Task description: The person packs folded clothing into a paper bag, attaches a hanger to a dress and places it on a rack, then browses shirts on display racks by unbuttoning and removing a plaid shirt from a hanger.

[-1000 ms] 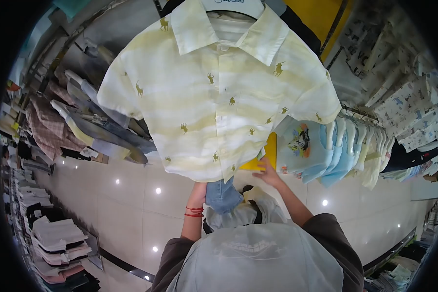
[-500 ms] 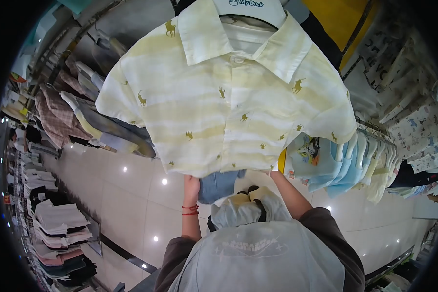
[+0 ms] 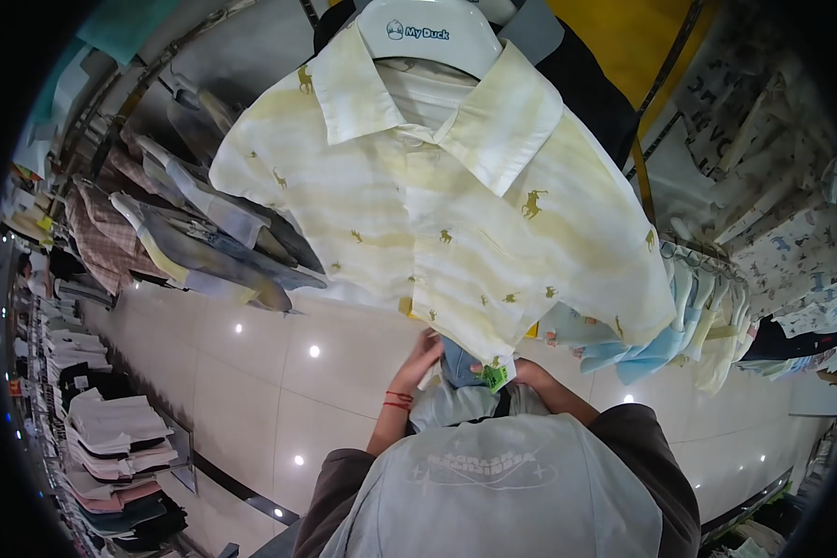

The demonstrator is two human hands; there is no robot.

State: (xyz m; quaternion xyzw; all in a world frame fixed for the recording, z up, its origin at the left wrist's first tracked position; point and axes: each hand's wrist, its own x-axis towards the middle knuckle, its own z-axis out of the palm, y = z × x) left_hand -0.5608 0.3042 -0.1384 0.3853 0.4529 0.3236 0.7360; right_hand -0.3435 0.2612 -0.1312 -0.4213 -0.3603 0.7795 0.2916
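In bkgd, shiny floor [image 3: 223,391]. Shirt [image 3: 493,237] is on hanger [image 3: 437,46]; L hand [image 3: 420,361] beside blue cloth [image 3: 458,364], R hand [image 3: 524,373] at green tag [image 3: 498,376]. Both hands' fingers: grip unclear, can't tell.

The shirt [image 3: 484,223] before me is thin, matt cloth; its hanger [image 3: 456,45] appears smooth, glossy plastic; the floor [image 3: 209,395] is smooth, glossy tile.
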